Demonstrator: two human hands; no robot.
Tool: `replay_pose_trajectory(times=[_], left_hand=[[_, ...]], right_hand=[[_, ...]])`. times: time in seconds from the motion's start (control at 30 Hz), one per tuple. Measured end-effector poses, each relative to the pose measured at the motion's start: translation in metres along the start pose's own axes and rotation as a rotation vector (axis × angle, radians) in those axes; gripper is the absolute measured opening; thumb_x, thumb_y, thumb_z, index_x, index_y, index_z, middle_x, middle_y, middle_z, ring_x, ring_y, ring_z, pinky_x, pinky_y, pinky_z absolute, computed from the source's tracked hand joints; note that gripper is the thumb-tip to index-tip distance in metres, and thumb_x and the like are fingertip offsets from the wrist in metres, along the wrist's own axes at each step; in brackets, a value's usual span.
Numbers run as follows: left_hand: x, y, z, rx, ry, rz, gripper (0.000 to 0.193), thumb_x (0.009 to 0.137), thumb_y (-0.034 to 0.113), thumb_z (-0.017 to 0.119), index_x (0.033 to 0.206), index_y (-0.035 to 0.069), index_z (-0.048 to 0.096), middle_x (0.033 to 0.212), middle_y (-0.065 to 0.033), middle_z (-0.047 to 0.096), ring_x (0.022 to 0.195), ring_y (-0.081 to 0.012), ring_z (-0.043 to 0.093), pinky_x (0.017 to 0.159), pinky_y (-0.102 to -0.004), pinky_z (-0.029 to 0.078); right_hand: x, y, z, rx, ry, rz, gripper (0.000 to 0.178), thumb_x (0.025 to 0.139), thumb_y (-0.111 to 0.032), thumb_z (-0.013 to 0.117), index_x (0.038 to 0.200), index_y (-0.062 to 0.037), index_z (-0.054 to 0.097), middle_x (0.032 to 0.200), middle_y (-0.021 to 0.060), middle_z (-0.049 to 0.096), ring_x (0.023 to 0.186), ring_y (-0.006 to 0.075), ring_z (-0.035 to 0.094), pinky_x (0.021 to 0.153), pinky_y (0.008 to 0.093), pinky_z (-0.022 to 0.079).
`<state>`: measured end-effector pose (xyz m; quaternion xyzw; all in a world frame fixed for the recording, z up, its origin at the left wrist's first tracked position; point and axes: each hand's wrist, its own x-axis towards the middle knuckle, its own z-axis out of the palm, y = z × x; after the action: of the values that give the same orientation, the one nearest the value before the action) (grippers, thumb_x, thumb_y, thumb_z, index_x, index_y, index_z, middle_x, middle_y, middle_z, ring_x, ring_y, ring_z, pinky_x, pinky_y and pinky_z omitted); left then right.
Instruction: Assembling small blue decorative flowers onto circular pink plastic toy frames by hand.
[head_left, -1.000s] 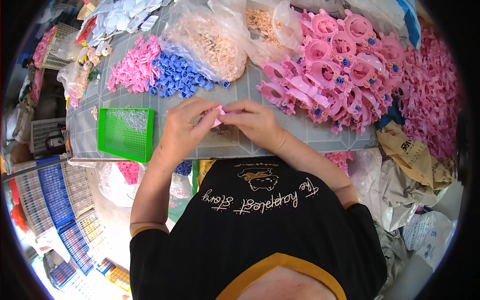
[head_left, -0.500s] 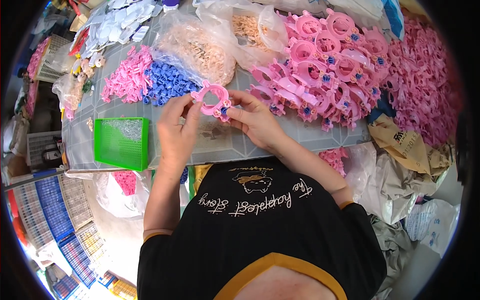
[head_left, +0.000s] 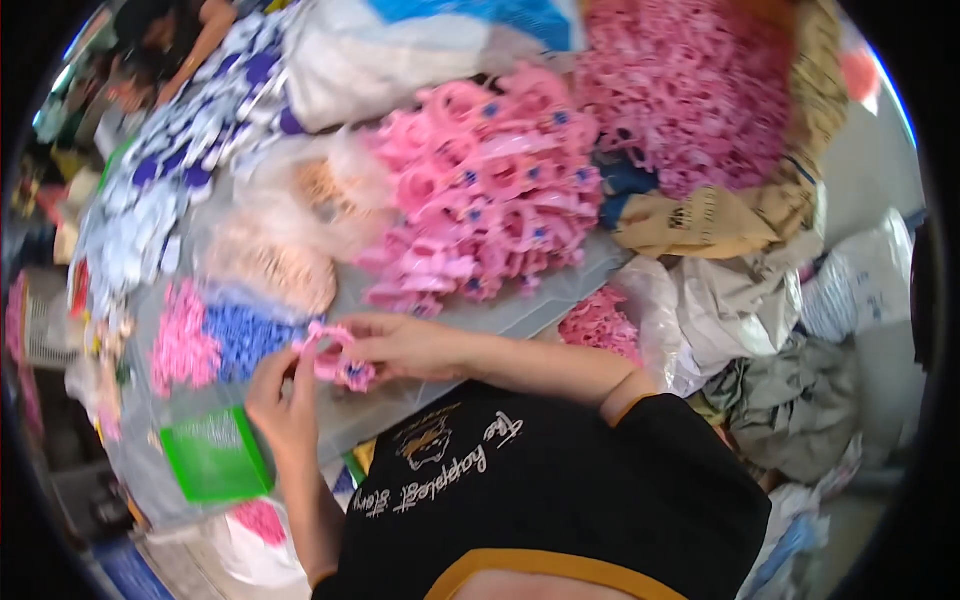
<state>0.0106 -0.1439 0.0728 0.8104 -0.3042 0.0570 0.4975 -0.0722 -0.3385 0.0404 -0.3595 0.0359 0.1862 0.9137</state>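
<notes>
While your left hand [head_left: 285, 400] pinches one side of a small pink plastic ring toy [head_left: 335, 358], your right hand [head_left: 400, 345] grips its other side, fingers curled around it, just above the table edge. Left of your left hand sits a flat green tray [head_left: 212, 455]; beyond it lie a heap of pink plastic pieces [head_left: 180, 340] and a heap of knobbly blue ones [head_left: 245, 335]. Past your right hand rises a glossy mound of finished pink rings [head_left: 490, 210] studded with blue dots, with crumpled tan sacking [head_left: 700, 220] farther right.
</notes>
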Motion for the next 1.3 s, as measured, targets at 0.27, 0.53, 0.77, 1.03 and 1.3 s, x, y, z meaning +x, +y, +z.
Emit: replay_pose_trajectory(times=[0.27, 0.53, 0.77, 1.03, 1.3], left_hand=[[0.000, -0.010, -0.013, 0.072, -0.062, 0.084, 0.017, 0.093, -0.002, 0.066, 0.109, -0.005, 0.071, 0.084, -0.0076, 0.066, 0.073, -0.0140, 0.061, 0.067, -0.0267, 0.049], [0.000, 0.000, 0.011, 0.093, -0.166, 0.119, 0.009, 0.090, -0.001, 0.071, 0.098, -0.003, 0.074, 0.080, -0.0118, 0.069, 0.072, -0.0191, 0.067, 0.066, -0.0298, 0.050], [-0.006, 0.006, 0.013, 0.124, -0.245, 0.186, 0.009, 0.089, 0.001, 0.072, 0.098, -0.001, 0.074, 0.084, -0.0138, 0.071, 0.073, -0.0224, 0.068, 0.067, -0.0319, 0.052], [-0.010, 0.006, 0.016, 0.100, -0.297, 0.205, 0.009, 0.090, 0.001, 0.071, 0.098, -0.002, 0.073, 0.085, -0.0153, 0.071, 0.073, -0.0240, 0.068, 0.066, -0.0330, 0.052], [-0.011, 0.002, 0.017, 0.136, -0.297, 0.141, 0.008, 0.091, 0.001, 0.069, 0.096, -0.003, 0.073, 0.085, -0.0151, 0.072, 0.074, -0.0261, 0.067, 0.068, -0.0346, 0.051]], right_hand=[[-0.077, -0.099, 0.032, -0.541, 0.200, -0.402, 0.057, 0.100, -0.012, 0.064, 0.151, -0.0050, 0.040, 0.117, 0.0045, 0.065, 0.097, 0.0102, 0.062, 0.082, 0.0262, 0.051], [-0.083, -0.144, 0.004, -1.721, 0.855, -0.751, 0.048, 0.094, -0.020, 0.071, 0.133, -0.0008, 0.050, 0.101, 0.0184, 0.068, 0.094, 0.0316, 0.065, 0.080, 0.0408, 0.052], [-0.051, -0.147, -0.006, -2.392, 1.099, -0.583, 0.037, 0.085, -0.027, 0.074, 0.112, -0.0027, 0.065, 0.113, 0.0111, 0.066, 0.110, 0.0291, 0.056, 0.096, 0.0514, 0.039], [-0.050, -0.141, -0.019, -2.389, 1.209, -0.761, 0.026, 0.084, -0.018, 0.060, 0.107, -0.0102, 0.068, 0.119, 0.0076, 0.063, 0.116, 0.0254, 0.054, 0.101, 0.0558, 0.035], [-0.103, -0.162, -0.018, -2.157, 1.218, -1.229, 0.017, 0.084, -0.014, 0.062, 0.100, -0.0106, 0.068, 0.102, 0.0068, 0.067, 0.101, 0.0252, 0.063, 0.099, 0.0505, 0.041]])
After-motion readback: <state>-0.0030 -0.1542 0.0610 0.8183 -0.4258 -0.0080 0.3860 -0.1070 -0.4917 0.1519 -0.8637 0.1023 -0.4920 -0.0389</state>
